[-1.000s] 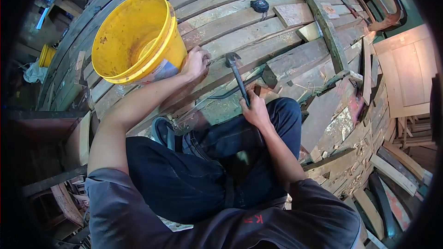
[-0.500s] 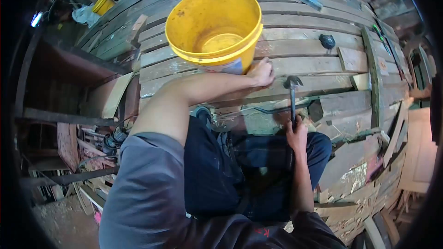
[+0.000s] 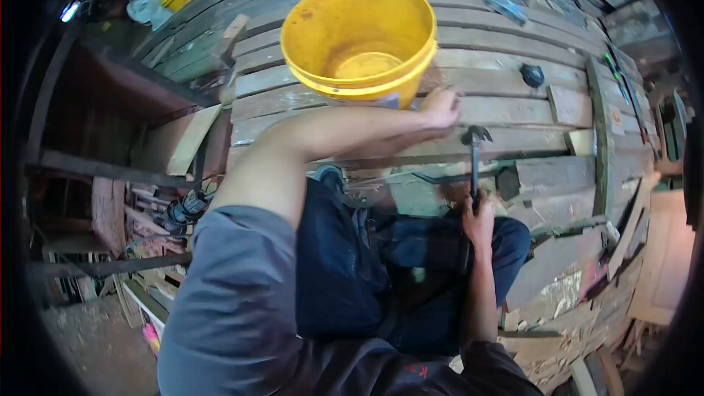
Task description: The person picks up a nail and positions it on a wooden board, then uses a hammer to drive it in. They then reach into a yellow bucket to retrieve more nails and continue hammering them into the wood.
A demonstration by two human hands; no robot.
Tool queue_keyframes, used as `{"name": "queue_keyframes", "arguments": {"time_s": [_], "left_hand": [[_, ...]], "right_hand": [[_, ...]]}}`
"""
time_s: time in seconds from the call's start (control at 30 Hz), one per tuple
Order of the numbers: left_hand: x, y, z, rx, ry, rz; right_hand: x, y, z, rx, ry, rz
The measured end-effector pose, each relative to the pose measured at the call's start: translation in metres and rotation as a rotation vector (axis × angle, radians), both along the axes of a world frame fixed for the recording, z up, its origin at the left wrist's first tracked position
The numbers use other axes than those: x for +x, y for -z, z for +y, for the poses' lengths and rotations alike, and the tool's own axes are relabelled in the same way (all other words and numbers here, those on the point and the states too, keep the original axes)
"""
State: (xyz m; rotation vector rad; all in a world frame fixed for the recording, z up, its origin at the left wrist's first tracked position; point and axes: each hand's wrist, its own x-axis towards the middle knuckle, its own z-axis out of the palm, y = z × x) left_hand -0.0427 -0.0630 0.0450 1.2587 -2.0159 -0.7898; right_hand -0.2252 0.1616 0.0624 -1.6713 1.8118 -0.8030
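My left hand is just past the right side of a yellow bucket, over the wooden slats. Its fingers are curled together in a pinch; whatever may be between them is too small to make out. Lower down, my right hand is closed around the dark handle of a claw hammer. The hammer's head points away from me, low over the planks and short of my left hand. The bucket stands upright with its open top facing me, and only stains show inside.
Wooden slats form the work surface. A black lump and a short wood block lie to the right. A dark metal bar crosses in front of my knees. Clear plastic lies at the back. A power tool sits lower left.
The view has shifted slightly, moving most things to the right in the frame. My left hand has lifted a little and turned at the wrist. My right hand still grips the hammer.
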Motion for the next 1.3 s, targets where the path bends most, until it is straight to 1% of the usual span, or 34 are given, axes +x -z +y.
{"name": "queue_keyframes", "arguments": {"time_s": [0.03,0.07,0.1,0.13,0.17,0.23,0.3,0.37,0.4,0.43,0.5,0.53,0.63,0.7,0.77,0.83,0.87,0.93,1.03,1.17,1.27,1.3], "left_hand": [[0.005,0.001,0.007,0.060,0.068,0.011],[0.010,0.003,0.013,-0.044,0.109,-0.057],[0.015,0.006,0.018,-0.150,0.154,-0.116],[0.017,0.011,0.021,-0.165,0.228,-0.141],[0.024,0.012,0.027,-0.114,0.309,-0.155],[0.031,0.005,0.043,-0.020,0.313,-0.177],[0.038,-0.001,0.056,-0.048,0.330,-0.248],[0.045,-0.009,0.060,0.030,0.403,-0.347],[0.048,-0.001,0.059,-0.046,0.425,-0.281],[0.050,-0.005,0.061,-0.038,0.434,-0.302],[0.051,0.004,0.056,-0.093,0.458,-0.330],[0.050,0.007,0.055,-0.075,0.457,-0.339],[0.049,0.007,0.052,-0.028,0.438,-0.355],[0.049,0.007,0.053,-0.010,0.409,-0.352],[0.050,0.011,0.054,-0.027,0.354,-0.368],[0.050,0.013,0.055,-0.051,0.329,-0.395],[0.051,0.015,0.055,-0.075,0.325,-0.368],[0.052,0.015,0.057,-0.119,0.322,-0.311],[0.050,0.014,0.055,-0.109,0.328,-0.367],[0.050,0.017,0.056,-0.115,0.310,-0.347],[0.052,0.011,0.057,-0.117,0.332,-0.353],[0.052,0.010,0.059,-0.119,0.334,-0.361]], "right_hand": [[-0.004,0.010,-0.001,0.043,0.006,-0.082],[0.001,0.000,-0.001,0.078,0.039,-0.062],[0.001,0.000,0.000,-0.024,0.038,-0.061],[0.003,-0.013,-0.002,0.144,0.043,-0.100],[0.000,-0.008,-0.003,0.211,0.048,-0.001],[0.002,-0.018,-0.005,0.289,0.061,-0.007],[-0.001,-0.005,-0.002,0.055,0.010,-0.064],[0.000,-0.009,-0.002,0.126,0.020,-0.116],[-0.003,0.000,-0.002,0.108,0.008,-0.095],[-0.004,0.004,-0.003,0.089,0.001,-0.072],[-0.005,0.005,-0.003,0.119,0.002,-0.056],[-0.004,0.001,-0.003,0.050,-0.015,-0.052],[-0.001,-0.002,-0.003,0.077,0.006,-0.137],[-0.002,0.002,-0.003,0.066,-0.003,-0.103],[-0.002,0.000,-0.003,0.034,-0.012,-0.066],[0.000,-0.006,-0.003,0.060,-0.009,-0.074],[0.000,-0.008,-0.003,0.074,-0.006,-0.077],[-0.003,0.001,-0.002,0.043,-0.014,-0.056],[-0.002,-0.003,-0.003,0.067,-0.002,-0.068],[-0.002,-0.003,-0.002,0.085,-0.013,-0.055],[-0.006,0.010,-0.002,0.005,-0.023,-0.013],[-0.004,0.008,-0.002,0.013,-0.024,-0.020]]}}
